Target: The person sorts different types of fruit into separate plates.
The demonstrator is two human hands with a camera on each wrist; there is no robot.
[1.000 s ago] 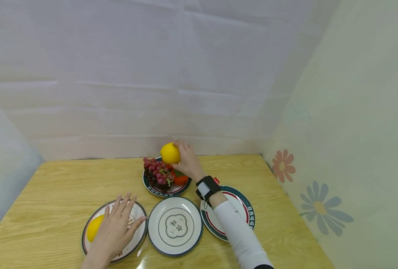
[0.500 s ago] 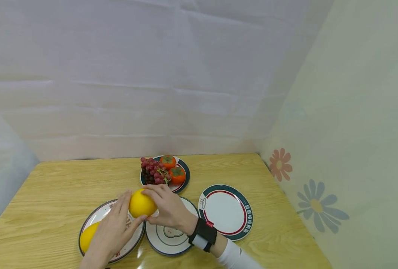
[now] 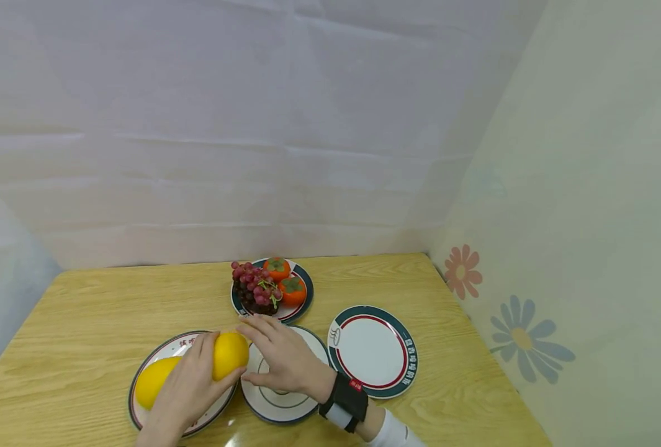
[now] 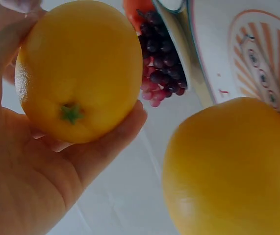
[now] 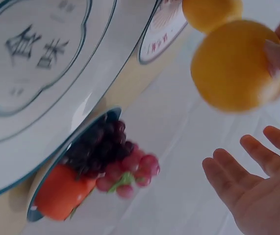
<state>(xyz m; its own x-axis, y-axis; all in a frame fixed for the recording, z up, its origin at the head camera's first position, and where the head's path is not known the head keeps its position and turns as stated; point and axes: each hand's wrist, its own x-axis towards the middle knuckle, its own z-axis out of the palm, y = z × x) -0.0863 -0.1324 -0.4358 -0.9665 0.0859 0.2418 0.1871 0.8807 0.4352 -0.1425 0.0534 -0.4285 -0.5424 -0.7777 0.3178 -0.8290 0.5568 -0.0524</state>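
Note:
My left hand (image 3: 192, 382) grips an orange (image 3: 231, 356) between thumb and fingers, raised over the gap between the left plate (image 3: 213, 411) and the middle plate (image 3: 282, 413). The left wrist view shows the green stem mark on that orange (image 4: 83, 73). My right hand (image 3: 288, 357) is just right of the orange, fingers spread and holding nothing; in the right wrist view its fingers (image 5: 228, 169) stand apart from the fruit. A second round yellow-orange fruit (image 3: 154, 380) lies on the left plate, partly behind my left hand.
Behind stands a green-rimmed plate (image 3: 310, 298) with red and dark grapes (image 3: 257, 288) and two persimmons (image 3: 293, 290). To the right is another green-rimmed plate (image 3: 372, 351). A white cloth (image 3: 252, 155) hangs behind the wooden table (image 3: 107, 304).
The right hand brought the orange from the rear fruit plate toward the left hand. The left hand has taken hold of it, and the right hand has let go and opened.

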